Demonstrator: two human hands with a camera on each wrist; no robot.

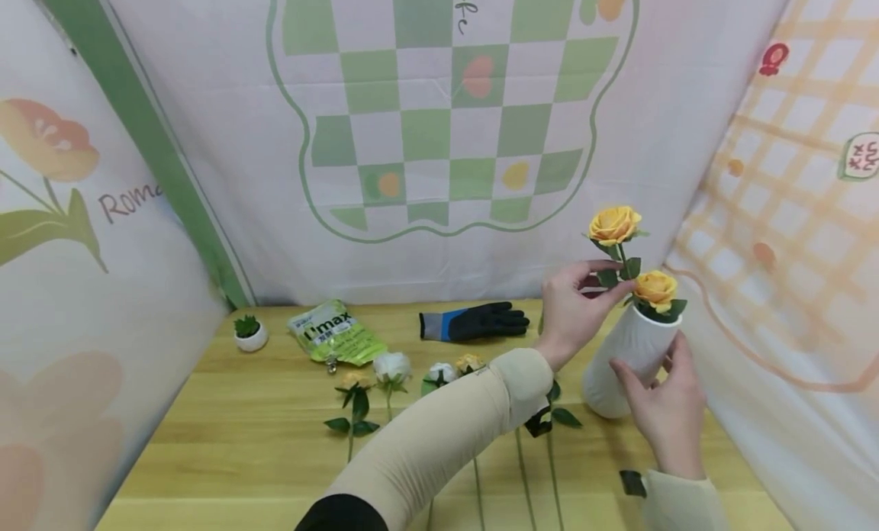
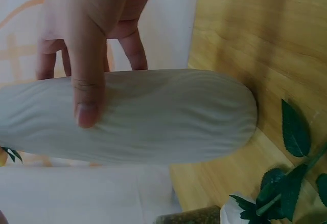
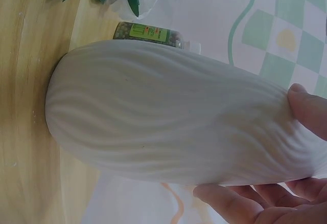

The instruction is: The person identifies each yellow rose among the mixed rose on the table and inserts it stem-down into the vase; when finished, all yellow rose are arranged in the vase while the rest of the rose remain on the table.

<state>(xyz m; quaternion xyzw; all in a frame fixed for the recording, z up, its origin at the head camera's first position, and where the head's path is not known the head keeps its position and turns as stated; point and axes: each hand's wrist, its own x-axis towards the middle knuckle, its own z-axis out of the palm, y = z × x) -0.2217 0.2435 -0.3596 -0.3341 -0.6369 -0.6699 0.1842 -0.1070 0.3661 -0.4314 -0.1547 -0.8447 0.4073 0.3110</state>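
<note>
A light wooden tabletop [image 1: 226, 432] fills the lower part of the head view, walled in by printed fabric: a green-and-white checked backdrop [image 1: 439, 111] at the top centre, a flower-print panel [image 1: 75, 233] on the left, and an orange grid panel [image 1: 790, 210] on the right. At right of centre stands a white ribbed ceramic vase [image 1: 628, 355], leaning slightly, with a short yellow artificial rose [image 1: 655, 288] in its mouth. The right hand [image 1: 662, 397] cups the vase's side, fingers curled round it. The left hand [image 1: 573, 310] pinches the stem of a taller yellow rose [image 1: 613, 224] just above the vase mouth.

At mid-frame lie loose artificial flowers [image 1: 391, 371]; behind them a black and blue work glove [image 1: 474, 321], a green printed pouch [image 1: 335, 333] and a small potted succulent [image 1: 250, 333].
</note>
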